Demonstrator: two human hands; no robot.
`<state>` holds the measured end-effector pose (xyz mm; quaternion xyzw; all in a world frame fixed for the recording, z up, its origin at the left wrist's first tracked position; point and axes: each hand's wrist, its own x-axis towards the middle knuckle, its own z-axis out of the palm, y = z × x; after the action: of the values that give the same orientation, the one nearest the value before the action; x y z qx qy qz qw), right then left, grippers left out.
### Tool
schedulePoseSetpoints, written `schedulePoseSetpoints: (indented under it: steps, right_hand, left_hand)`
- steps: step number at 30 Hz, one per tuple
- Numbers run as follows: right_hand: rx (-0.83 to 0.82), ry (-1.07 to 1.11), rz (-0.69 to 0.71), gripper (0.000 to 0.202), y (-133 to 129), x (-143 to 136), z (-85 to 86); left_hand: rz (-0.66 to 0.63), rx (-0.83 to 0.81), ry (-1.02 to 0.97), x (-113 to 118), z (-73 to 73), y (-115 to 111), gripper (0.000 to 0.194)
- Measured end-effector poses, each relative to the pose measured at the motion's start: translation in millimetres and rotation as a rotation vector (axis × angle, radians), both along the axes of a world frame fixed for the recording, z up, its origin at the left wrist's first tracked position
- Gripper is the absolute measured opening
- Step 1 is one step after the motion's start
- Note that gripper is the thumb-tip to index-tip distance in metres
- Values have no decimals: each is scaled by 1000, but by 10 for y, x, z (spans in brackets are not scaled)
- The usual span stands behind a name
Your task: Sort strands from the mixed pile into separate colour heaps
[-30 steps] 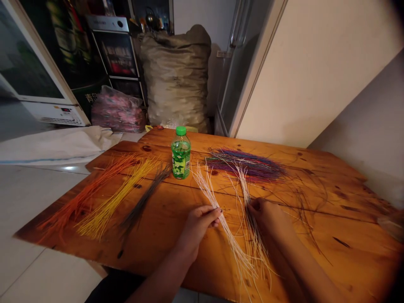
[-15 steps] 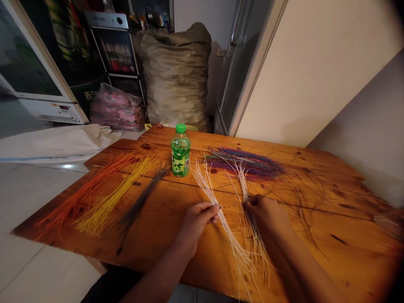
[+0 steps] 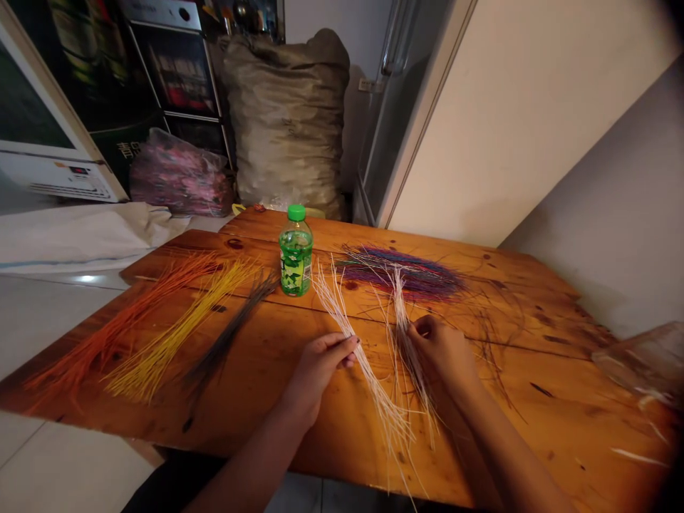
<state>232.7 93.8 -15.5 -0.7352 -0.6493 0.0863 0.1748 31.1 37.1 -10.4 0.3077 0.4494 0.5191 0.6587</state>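
My left hand (image 3: pixel 328 360) is closed, its thumb and fingers pinching a bundle of thin white strands (image 3: pixel 368 377) around the middle. The strands fan out at both ends, and their lower ends hang toward the table's front edge. My right hand (image 3: pixel 441 345) is closed at the side of a second bundle of whitish strands (image 3: pixel 400 306) lying on the table. Its fingertips pinch at that bundle's edge; how many strands they grip is hidden. Behind this bundle lies a pile of purple, blue and red strands (image 3: pixel 411 271).
Orange strands (image 3: pixel 133 313), yellow strands (image 3: pixel 176 328) and grey strands (image 3: pixel 235 324) lie in separate bundles on the left of the wooden table (image 3: pixel 256 420). A green-capped bottle (image 3: pixel 296 253) stands upright behind them. Clear plastic (image 3: pixel 646 356) lies at the right edge.
The view has swung slightly to the right, so everything sits further left and more of the clear plastic shows. My right hand has shifted a little up along the whitish bundle; my left keeps its grip.
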Motion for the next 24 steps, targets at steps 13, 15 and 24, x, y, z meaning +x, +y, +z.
schedulePoseSetpoints:
  steps: [13, 15, 24]
  right_hand:
    - [317, 496, -27, 26, -6, 74, -26]
    - [306, 728, -44, 28, -5, 95, -12]
    - [435, 1347, -64, 17, -72, 113, 164]
  left_hand:
    - [-45, 42, 41, 24, 3, -12, 22]
    - [-42, 53, 50, 24, -15, -5, 23]
    - [-61, 73, 85, 29, -64, 8, 21]
